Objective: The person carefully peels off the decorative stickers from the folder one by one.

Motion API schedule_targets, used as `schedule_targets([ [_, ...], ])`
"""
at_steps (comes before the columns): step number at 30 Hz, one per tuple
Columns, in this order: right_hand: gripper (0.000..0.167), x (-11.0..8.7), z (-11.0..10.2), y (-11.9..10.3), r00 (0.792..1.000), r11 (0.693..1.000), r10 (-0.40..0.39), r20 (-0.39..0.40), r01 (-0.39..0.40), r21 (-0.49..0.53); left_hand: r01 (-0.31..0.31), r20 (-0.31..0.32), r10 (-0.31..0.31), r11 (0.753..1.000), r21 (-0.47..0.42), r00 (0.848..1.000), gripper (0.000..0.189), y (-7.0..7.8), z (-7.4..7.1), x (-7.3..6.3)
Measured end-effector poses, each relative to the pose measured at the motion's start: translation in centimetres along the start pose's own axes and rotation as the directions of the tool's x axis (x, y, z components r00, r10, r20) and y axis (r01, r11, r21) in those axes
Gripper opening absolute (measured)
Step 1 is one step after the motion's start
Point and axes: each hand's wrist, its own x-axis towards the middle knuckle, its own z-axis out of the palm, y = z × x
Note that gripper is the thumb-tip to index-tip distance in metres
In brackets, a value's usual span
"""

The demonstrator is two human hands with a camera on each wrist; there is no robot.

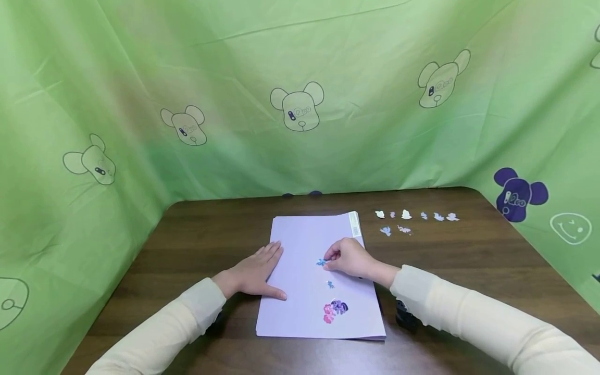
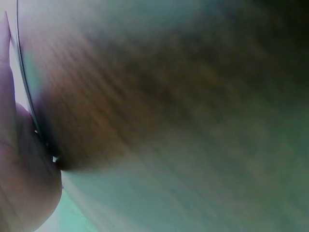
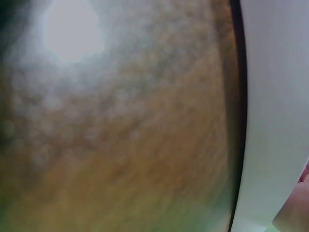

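A stack of pale lilac-white paper (image 1: 304,312) lies on the brown table. With fingers spread, my left hand (image 1: 255,270) rests flat across its left edge; the left wrist view catches only part of that hand (image 2: 26,179). My right hand (image 1: 351,258) is over the right half of the sheet, thumb and fingertips pinching a small blue sticker (image 1: 321,262) at the paper's surface. Below it on the sheet is a smaller blue sticker (image 1: 330,284). Nearer the front edge sit a pink figure sticker (image 1: 329,313) and a purple one (image 1: 339,307), side by side.
Several small white and bluish cut-out pieces, among them a white one (image 1: 406,214) and a blue one (image 1: 386,230), lie on the table (image 1: 215,224) right of the paper. A printed label (image 1: 354,224) marks the sheet's top right corner. Green patterned cloth (image 1: 300,161) hangs behind.
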Motion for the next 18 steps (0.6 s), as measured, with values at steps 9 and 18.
schedule_targets([
  [9,0.016,0.14,0.05,-0.30,0.999,1.000,0.004,-0.038,-0.006,-0.027,0.000,-0.013,0.000,1.000,0.004,1.000,0.118,-0.17,-0.11,0.05],
  [18,0.013,0.01,0.34,-0.36,0.997,0.997,-0.021,-0.068,0.017,-0.070,-0.014,-0.017,0.015,1.000,0.015,1.000,0.119,-0.38,0.23,0.14],
])
